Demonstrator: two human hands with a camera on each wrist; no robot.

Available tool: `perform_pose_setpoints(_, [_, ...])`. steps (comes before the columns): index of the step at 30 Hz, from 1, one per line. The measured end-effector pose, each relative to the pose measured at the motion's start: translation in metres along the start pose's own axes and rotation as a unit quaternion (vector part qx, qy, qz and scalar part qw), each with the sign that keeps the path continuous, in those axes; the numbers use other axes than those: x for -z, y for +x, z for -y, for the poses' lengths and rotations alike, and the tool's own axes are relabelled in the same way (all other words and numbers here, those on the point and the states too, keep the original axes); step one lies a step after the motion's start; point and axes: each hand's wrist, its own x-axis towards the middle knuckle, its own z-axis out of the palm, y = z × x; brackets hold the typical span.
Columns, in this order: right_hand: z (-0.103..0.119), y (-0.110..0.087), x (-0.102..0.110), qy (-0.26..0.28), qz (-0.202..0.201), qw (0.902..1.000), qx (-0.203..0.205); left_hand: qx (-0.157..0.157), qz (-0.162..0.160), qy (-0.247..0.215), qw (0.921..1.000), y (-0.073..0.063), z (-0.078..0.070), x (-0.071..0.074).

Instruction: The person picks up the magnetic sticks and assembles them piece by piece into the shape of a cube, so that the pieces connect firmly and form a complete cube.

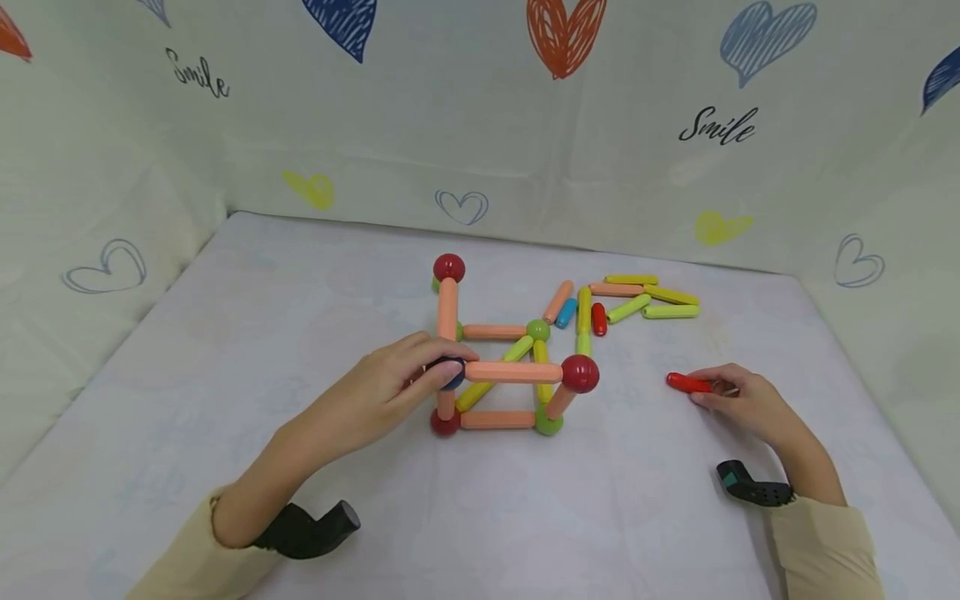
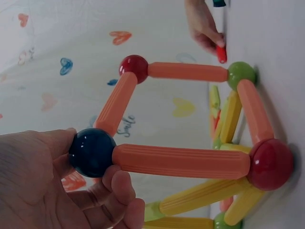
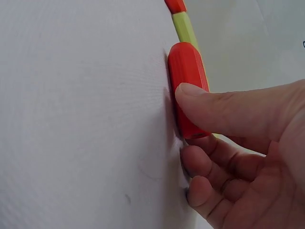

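A frame of salmon rods [image 1: 513, 372] joined by balls stands mid-table. My left hand [image 1: 382, 383] grips the dark blue ball [image 2: 93, 152] at its upper near corner, thumb and fingers curled round it. Red balls [image 1: 581, 373] and green balls [image 1: 537, 332] form other corners, and yellow rods [image 2: 205, 195] run between some of them. Off to the right, my right hand [image 1: 750, 402] pinches a short red rod [image 3: 187, 90] between thumb and fingers, low at the table surface. In the left wrist view, the blue ball meets two salmon rods.
Behind the frame and to its right lie loose rods: a blue rod [image 1: 566, 312], a short red rod [image 1: 598, 319], and several yellow, light green and salmon ones. A cloth backdrop [image 1: 480, 125] with printed hearts rises behind the white table [image 1: 300, 275].
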Motion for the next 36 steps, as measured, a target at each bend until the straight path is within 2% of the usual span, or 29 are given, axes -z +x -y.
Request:
perform_pose_setpoints(4, [0.003, 0.0, -0.001, -0.009, -0.004, 0.9999, -0.008, 0.0, 0.001, -0.002, 1.0, 0.0, 0.0, 0.0])
perform_pose_setpoints(8, [0.012, -0.001, 0.0, -0.012, -0.004, 0.9999, 0.006, 0.0, 0.002, -0.002, 1.0, 0.0, 0.0, 0.0])
perform_pose_setpoints(13, [0.033, -0.006, 0.003, 0.0, -0.011, 0.9992, 0.039, -0.003, 0.001, -0.002, 1.0, 0.0, 0.0, 0.0])
perform_pose_setpoints(16, [0.051, -0.014, 0.005, 0.012, -0.027, 0.9968, 0.074, -0.002, 0.003, -0.004, 1.0, 0.0, 0.001, 0.0])
perform_pose_setpoints(24, [0.103, -0.044, 0.003, 0.071, -0.073, 0.9793, 0.175, -0.003, 0.002, -0.004, 1.0, 0.0, 0.001, 0.0])
perform_pose_setpoints(29, [0.127, -0.061, -0.005, 0.094, -0.091, 0.9666, 0.22, -0.004, 0.002, -0.004, 1.0, 0.0, 0.001, 0.001])
perform_pose_setpoints(33, [0.148, -0.073, -0.016, 0.103, -0.077, 0.9621, 0.241, -0.002, 0.001, -0.002, 1.0, 0.0, 0.001, 0.001])
perform_pose_setpoints(36, [0.165, -0.081, -0.03, 0.118, -0.04, 0.9619, 0.244, 0.001, 0.002, 0.001, 1.0, 0.0, 0.001, 0.001])
